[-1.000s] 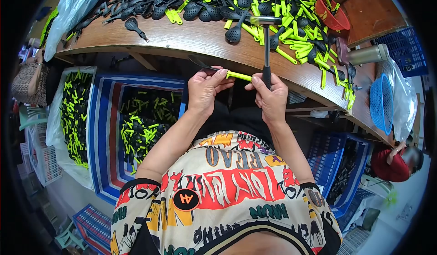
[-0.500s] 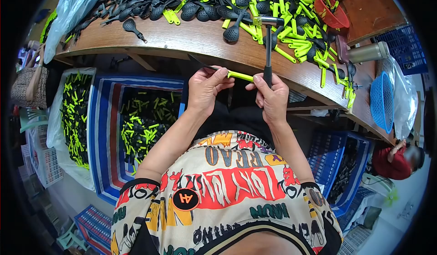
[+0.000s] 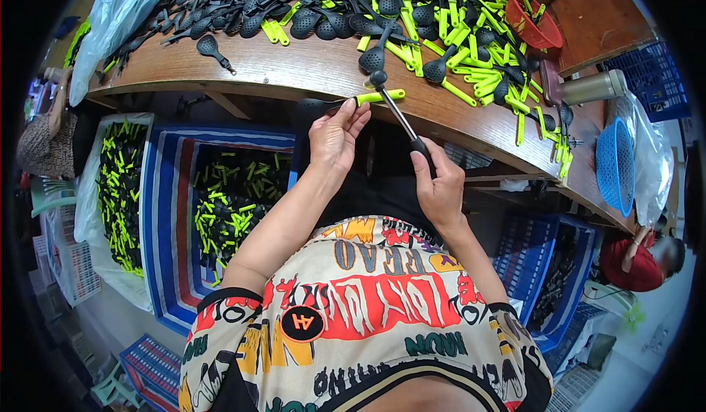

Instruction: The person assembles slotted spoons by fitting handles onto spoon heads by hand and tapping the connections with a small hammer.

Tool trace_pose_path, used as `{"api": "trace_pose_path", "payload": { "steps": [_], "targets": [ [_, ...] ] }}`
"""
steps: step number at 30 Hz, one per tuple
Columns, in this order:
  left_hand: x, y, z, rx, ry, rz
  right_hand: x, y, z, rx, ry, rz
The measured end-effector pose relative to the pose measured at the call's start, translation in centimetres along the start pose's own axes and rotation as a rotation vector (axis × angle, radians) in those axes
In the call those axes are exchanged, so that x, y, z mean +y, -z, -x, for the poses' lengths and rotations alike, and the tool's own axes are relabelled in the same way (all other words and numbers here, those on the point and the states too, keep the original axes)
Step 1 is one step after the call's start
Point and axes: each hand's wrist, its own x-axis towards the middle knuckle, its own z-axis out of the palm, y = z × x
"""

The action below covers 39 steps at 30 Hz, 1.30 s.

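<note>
My left hand (image 3: 340, 136) is closed around the neck of a green-handled spoon (image 3: 382, 97). Its lime-green handle points right over the table's front edge, and its dark head sticks out to the left, dim against the shadow. In my right hand (image 3: 439, 184) is a small mallet (image 3: 401, 117) with a black grip and metal shaft. The mallet's head is over the green handle; whether they touch I cannot tell. Beyond my hands, a perforated black spoon (image 3: 373, 58) lies on the wooden table (image 3: 294, 66).
Black spoon heads (image 3: 257, 4) and loose green handles (image 3: 482, 63) are heaped across the table. At right are a red basket (image 3: 531, 24), a metal flask (image 3: 594, 87) and a blue basket (image 3: 616, 166). A striped crate (image 3: 165, 213) holds green-handled pieces below left. A person in red (image 3: 632, 261) is far right.
The mallet has tipped from upright to leaning left, its head coming down over the green handle. My left hand has raised the spoon to the table edge; my right hand has let go of its handle end.
</note>
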Motion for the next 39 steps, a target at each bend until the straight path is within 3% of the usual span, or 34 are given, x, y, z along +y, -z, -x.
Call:
{"api": "trace_pose_path", "payload": {
  "steps": [2,6,9,12,16,19,25,28,34,37,39],
  "targets": [
    [0.0,-0.2,-0.3,0.011,0.004,0.007,-0.3,0.1,-0.1,0.053,0.116,0.076],
    [-0.1,-0.3,-0.5,0.056,0.014,-0.007,-0.7,0.2,-0.2,0.112,0.148,0.071],
    [-0.1,-0.1,-0.7,0.015,-0.011,-0.036,-0.6,0.0,0.0,-0.036,0.107,0.375],
    [-0.4,-0.3,-0.5,0.041,-0.004,-0.051,-0.7,0.5,-0.9,-0.024,0.116,0.311],
    [-0.4,-0.4,-0.4,0.053,-0.017,-0.045,-1.3,0.5,-0.8,0.173,0.183,0.066],
    [-0.6,-0.6,-0.3,0.028,-0.026,-0.041,-1.2,0.7,-0.4,-0.086,0.054,0.41],
    [-0.4,-0.8,-0.4,0.06,-0.051,-0.039,-1.5,0.9,-0.5,0.146,0.111,0.02],
    [-0.6,-0.8,-0.6,0.053,-0.063,-0.038,-1.2,0.8,-0.3,-0.081,0.003,0.267],
    [-0.5,-0.8,-0.5,0.078,-0.066,-0.051,-1.2,0.6,-0.5,0.152,0.149,0.039],
    [-0.6,-0.6,-0.6,0.056,-0.056,-0.051,-1.3,0.8,-0.2,-0.092,-0.031,0.293],
    [-0.4,-0.6,-0.5,0.045,-0.047,-0.066,-0.9,0.9,-0.5,-0.019,0.0,0.147]
  ]
}}
